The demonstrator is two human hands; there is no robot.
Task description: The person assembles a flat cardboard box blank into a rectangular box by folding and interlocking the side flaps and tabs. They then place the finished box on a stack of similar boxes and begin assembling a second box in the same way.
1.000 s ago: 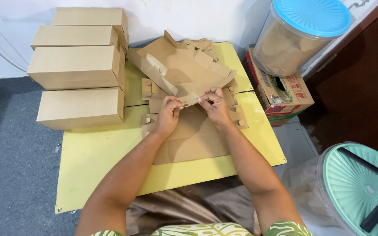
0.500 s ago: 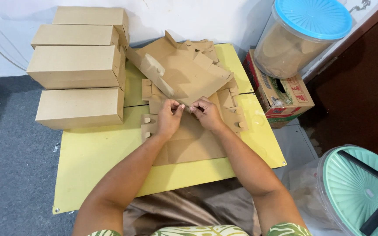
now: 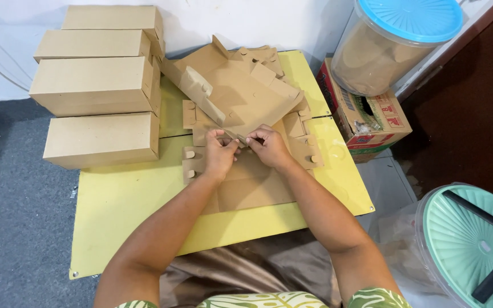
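Four assembled brown cardboard boxes (image 3: pixel 101 85) stand stacked at the left rear of the yellow worktop (image 3: pixel 121 199); they sit well apart from the work. The left hand (image 3: pixel 219 155) rests on a flat die-cut cardboard blank (image 3: pixel 246 182) lying at the centre of the worktop; its fingers (image 3: pixel 218 136) are pinched together on a small tab at the blank's far edge. The right hand (image 3: pixel 269 147) meets it just beside, fingers closed on the same fold. Judgement: the fold is best made along the scored crease, both thumbs pressing evenly, with the lower panel kept flat against the worktop; uneven pressure risks a torn tab. A partly raised blank (image 3: pixel 241 91) leans just behind the hands, touching the work; it may crowd the fold. To the right stand a printed carton (image 3: pixel 372 122) bearing a blue-lidded tub (image 3: pixel 395 43); a green lid (image 3: pixel 475 245) lies nearest the right edge.
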